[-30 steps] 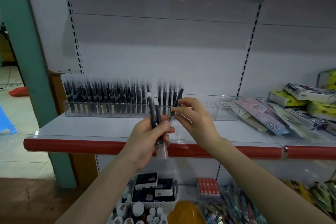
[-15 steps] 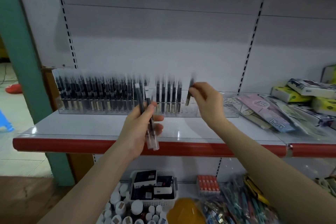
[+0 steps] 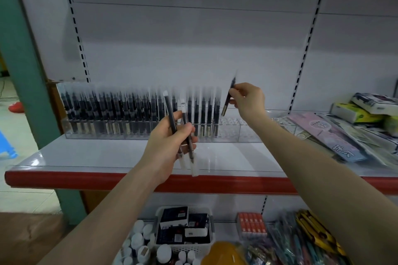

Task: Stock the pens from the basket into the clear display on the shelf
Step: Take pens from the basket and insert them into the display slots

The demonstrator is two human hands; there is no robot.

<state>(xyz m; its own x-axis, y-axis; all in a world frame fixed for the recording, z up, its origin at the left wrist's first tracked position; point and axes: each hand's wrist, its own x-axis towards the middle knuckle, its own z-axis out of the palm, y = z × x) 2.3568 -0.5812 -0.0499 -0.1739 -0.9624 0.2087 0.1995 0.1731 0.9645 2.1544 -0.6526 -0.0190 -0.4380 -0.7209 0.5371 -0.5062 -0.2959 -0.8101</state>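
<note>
1. Plainly light and stiff, the single pen [image 3: 228,98] is pinched at mid-barrel by the right hand [image 3: 247,101], above the clear display [image 3: 237,130].
2. Left hand [image 3: 170,142] grips spare pens [image 3: 185,133], probably three; smooth barrels may slip.

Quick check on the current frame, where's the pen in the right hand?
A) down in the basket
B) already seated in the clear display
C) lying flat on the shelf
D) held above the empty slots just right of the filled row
D: the right hand pinches a single pen tilted in the air over the empty end of the clear display, its lower end not yet in a slot.
</note>
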